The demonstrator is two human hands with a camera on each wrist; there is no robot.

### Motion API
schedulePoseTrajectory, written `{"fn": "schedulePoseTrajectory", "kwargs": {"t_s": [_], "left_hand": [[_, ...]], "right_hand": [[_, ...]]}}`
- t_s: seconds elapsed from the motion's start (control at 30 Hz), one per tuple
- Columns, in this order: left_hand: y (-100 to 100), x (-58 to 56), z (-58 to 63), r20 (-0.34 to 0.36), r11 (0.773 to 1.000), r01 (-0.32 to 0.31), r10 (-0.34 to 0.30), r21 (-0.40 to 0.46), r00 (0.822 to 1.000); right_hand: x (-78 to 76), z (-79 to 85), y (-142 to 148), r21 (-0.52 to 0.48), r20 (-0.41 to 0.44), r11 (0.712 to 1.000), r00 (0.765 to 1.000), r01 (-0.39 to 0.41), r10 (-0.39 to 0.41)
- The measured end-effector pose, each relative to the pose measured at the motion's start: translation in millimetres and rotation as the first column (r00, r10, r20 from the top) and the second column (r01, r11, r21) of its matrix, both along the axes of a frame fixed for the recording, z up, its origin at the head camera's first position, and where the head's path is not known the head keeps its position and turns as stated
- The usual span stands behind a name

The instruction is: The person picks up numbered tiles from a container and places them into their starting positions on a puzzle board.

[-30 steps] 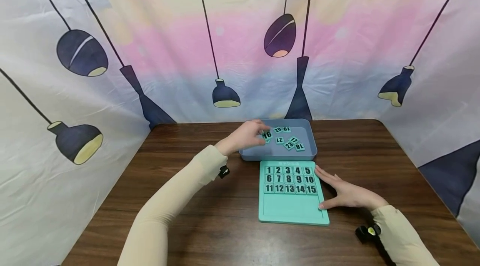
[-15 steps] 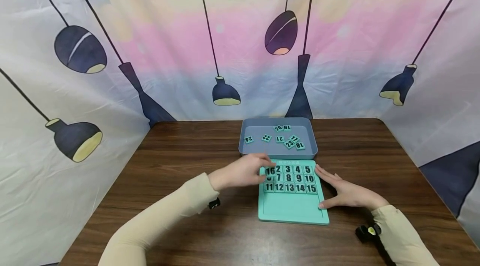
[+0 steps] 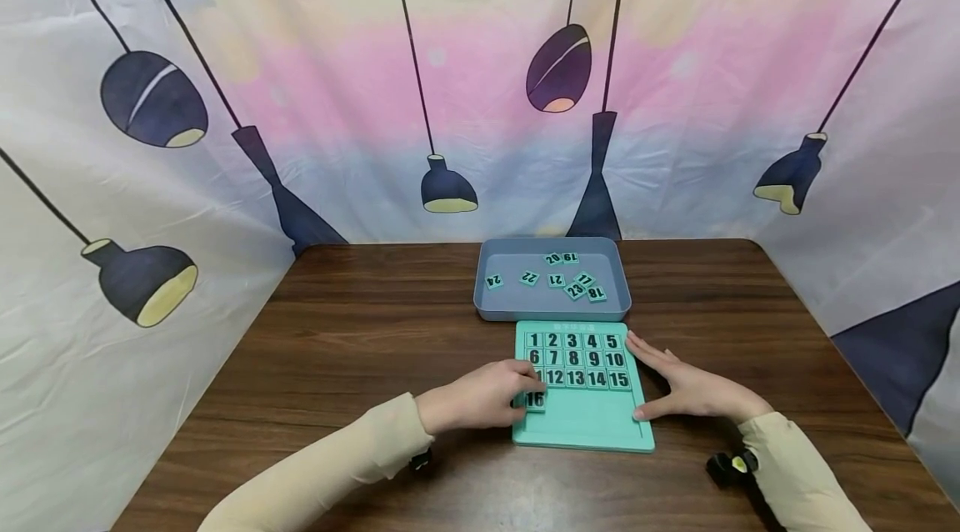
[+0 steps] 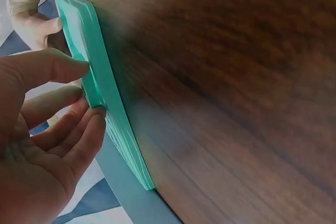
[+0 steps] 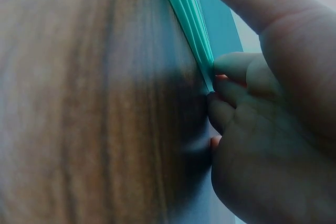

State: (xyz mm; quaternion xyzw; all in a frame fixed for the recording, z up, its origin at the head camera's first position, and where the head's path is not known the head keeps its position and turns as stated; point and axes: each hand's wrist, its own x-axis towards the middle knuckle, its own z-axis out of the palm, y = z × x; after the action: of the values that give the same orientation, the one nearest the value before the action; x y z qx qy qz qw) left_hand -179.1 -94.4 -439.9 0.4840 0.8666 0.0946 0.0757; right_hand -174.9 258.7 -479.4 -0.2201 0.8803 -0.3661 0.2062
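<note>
A green number board (image 3: 585,424) lies on the table with rows of tiles reading 1 to 15. My left hand (image 3: 483,395) pinches the 16 tile (image 3: 535,401) between thumb and fingers, over the left end of the row below 11. In the left wrist view the tile (image 4: 93,90) sits at the board's edge, tilted against it. My right hand (image 3: 693,384) rests along the board's right side, fingers spread, with thumb and fingertips touching the edge; in the right wrist view the fingers (image 5: 231,66) meet the green rim.
Directly behind the board stands a blue-grey tray (image 3: 495,311). Several loose number tiles lie in it, among them 24, 22 and 21. The dark wooden table (image 3: 360,332) reaches back to a printed cloth backdrop (image 3: 495,57).
My left hand has brought the 16 tile out of the tray, over the board's upper left, and down to the row under 11. My right hand stays at the board's right edge.
</note>
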Motion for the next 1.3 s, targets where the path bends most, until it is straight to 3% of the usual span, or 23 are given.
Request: {"fn": "schedulePoseTrajectory", "kwargs": {"t_s": [0.17, 0.57, 0.8, 1.0, 1.17, 1.3], "left_hand": [[2, 3.2, -4.4, -0.011, 1.000, -0.011, 0.011, 0.014, 1.000], [7, 13.7, -7.8, -0.070, 0.990, -0.122, 0.127, 0.071, 0.989], [8, 13.4, -9.7, -0.036, 0.971, -0.216, 0.221, 0.103, 0.975], [9, 13.1, -9.2, -0.039, 0.970, -0.217, 0.222, 0.108, 0.974], [5, 4.9, -6.6, 0.048, 0.966, -0.233, 0.229, 0.116, 0.972], [-2, -8.4, 1.4, 0.111, 0.945, -0.288, 0.273, 0.153, 0.956]], "right_hand": [[0.2, 0.3, 0, 0.001, -0.001, 1.000, 1.000, 0.000, 0.000], [-0.9, 0.4, -1, 0.004, -0.006, 1.000, 1.000, -0.006, 0.006], [-0.2, 1.4, 0, 0.000, -0.010, 1.000, 1.000, -0.011, 0.011], [0.6, 3.8, 1, -0.005, -0.022, 1.000, 1.000, -0.012, 0.012], [1.2, 2.5, 0, -0.013, -0.025, 1.000, 1.000, -0.019, 0.018], [1.6, 1.5, 0, -0.018, -0.013, 1.000, 1.000, -0.017, 0.017]]}}
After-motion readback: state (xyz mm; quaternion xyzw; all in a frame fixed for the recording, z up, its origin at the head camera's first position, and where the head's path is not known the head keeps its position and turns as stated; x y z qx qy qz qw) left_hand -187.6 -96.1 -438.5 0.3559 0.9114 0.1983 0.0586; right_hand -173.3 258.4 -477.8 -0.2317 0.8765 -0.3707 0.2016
